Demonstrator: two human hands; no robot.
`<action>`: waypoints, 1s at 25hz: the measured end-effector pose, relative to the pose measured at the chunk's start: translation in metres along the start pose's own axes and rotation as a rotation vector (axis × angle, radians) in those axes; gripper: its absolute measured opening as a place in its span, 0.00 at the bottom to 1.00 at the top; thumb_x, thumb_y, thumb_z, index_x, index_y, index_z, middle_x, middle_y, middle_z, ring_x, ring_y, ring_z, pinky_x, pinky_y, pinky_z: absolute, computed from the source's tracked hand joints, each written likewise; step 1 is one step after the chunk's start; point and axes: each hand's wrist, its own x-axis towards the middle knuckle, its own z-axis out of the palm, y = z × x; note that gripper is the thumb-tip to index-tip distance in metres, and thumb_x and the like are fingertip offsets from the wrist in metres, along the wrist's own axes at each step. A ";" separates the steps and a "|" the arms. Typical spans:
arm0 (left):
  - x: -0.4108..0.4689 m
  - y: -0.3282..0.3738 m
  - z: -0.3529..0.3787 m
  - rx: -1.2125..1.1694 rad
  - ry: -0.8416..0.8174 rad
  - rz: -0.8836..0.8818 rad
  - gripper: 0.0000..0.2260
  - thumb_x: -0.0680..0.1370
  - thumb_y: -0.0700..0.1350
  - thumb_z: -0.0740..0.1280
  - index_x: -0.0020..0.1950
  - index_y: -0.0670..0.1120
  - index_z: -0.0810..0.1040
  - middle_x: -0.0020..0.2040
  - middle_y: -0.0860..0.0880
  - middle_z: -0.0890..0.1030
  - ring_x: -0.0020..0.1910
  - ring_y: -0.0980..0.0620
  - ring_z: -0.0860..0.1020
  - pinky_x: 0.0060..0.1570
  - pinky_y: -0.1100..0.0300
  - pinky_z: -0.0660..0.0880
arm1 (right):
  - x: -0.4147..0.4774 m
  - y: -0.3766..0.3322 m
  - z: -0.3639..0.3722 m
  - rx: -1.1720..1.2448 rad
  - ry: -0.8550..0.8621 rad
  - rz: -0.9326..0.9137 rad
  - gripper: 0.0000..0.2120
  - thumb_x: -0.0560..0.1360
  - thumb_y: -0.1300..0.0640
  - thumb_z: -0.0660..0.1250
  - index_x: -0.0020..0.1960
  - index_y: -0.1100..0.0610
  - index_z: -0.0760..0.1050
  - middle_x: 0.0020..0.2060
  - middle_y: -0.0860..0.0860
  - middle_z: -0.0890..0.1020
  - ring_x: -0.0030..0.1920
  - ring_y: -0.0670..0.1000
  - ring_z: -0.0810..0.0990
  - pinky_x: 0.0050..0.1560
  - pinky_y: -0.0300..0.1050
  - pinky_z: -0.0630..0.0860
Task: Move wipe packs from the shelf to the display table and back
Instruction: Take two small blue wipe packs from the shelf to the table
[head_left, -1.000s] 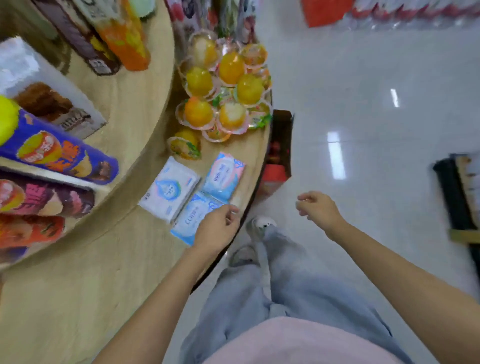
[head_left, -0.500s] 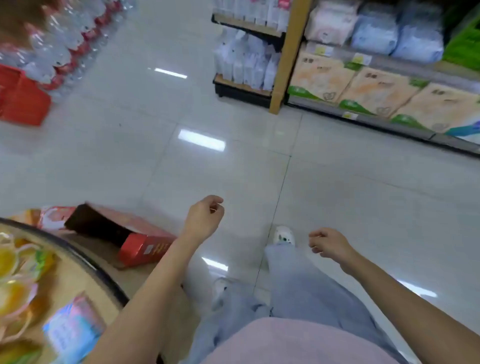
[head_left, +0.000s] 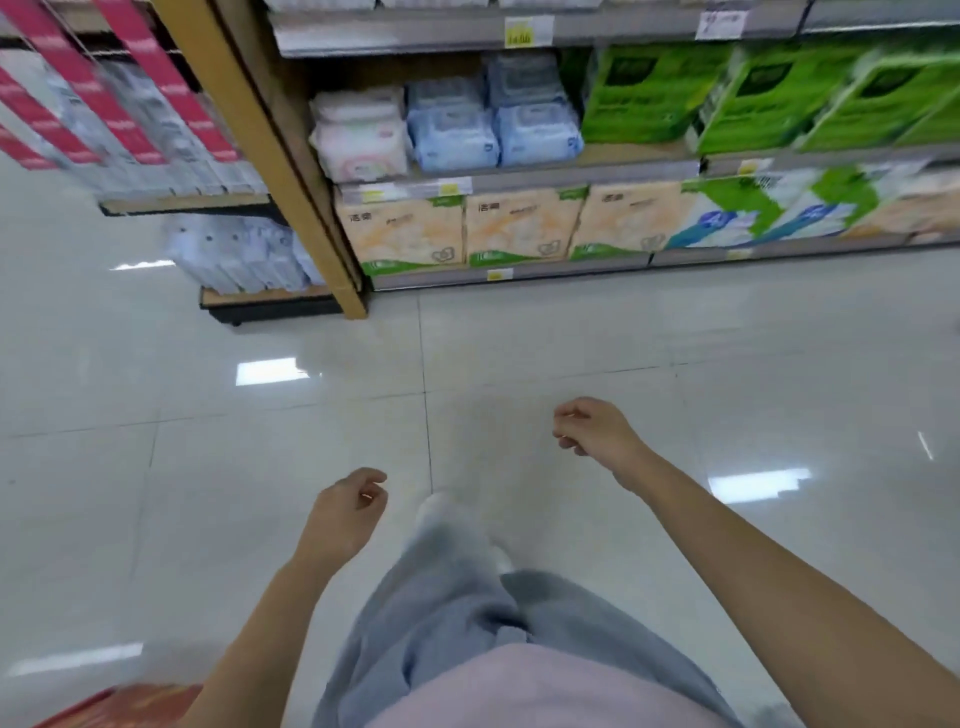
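Blue and pink plastic first: locates the wipe packs (head_left: 452, 137) on the middle tier of the shelf (head_left: 587, 169), well apart from both hands. Counts at least four blue ones, in two stacks of two. Just left of them, notes a stack of pink-and-white packs (head_left: 358, 132); cannot count these for blur. Reads nothing on any wipe wrapper. Counts three large green packs (head_left: 644, 93) to the right of the blue. On the bottom tier, counts three cream-and-orange packs (head_left: 522, 226), each with two dark characters at top left, too smeared to read; beyond them, green-and-white packs (head_left: 727, 213). Notes yellow price tags (head_left: 524, 31) on the shelf edges, digits illegible. Finds left hand (head_left: 345, 514) and right hand (head_left: 597, 431) low over the glossy white floor (head_left: 156, 467), fingers loosely curled, gripping nothing. Records grey trousers (head_left: 457, 623) below and a red box corner (head_left: 119, 706) at bottom left.
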 end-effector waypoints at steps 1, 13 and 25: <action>0.015 0.011 0.000 -0.005 -0.009 -0.016 0.10 0.76 0.40 0.64 0.57 0.45 0.78 0.45 0.48 0.81 0.42 0.51 0.77 0.44 0.63 0.68 | 0.015 -0.013 -0.012 0.023 0.017 -0.016 0.04 0.72 0.63 0.64 0.41 0.56 0.77 0.39 0.55 0.80 0.40 0.52 0.78 0.44 0.46 0.72; 0.262 0.269 -0.015 0.184 -0.206 0.261 0.11 0.79 0.44 0.61 0.60 0.48 0.76 0.53 0.49 0.80 0.49 0.52 0.76 0.50 0.60 0.73 | 0.169 -0.072 -0.179 0.159 0.159 0.171 0.10 0.74 0.61 0.65 0.54 0.59 0.77 0.45 0.56 0.82 0.40 0.50 0.79 0.44 0.43 0.73; 0.366 0.530 0.018 -0.021 -0.117 0.445 0.10 0.78 0.43 0.63 0.58 0.48 0.78 0.50 0.50 0.81 0.45 0.57 0.78 0.41 0.72 0.71 | 0.293 -0.123 -0.369 0.214 0.170 0.075 0.10 0.73 0.63 0.66 0.54 0.61 0.77 0.45 0.60 0.82 0.41 0.51 0.79 0.41 0.39 0.72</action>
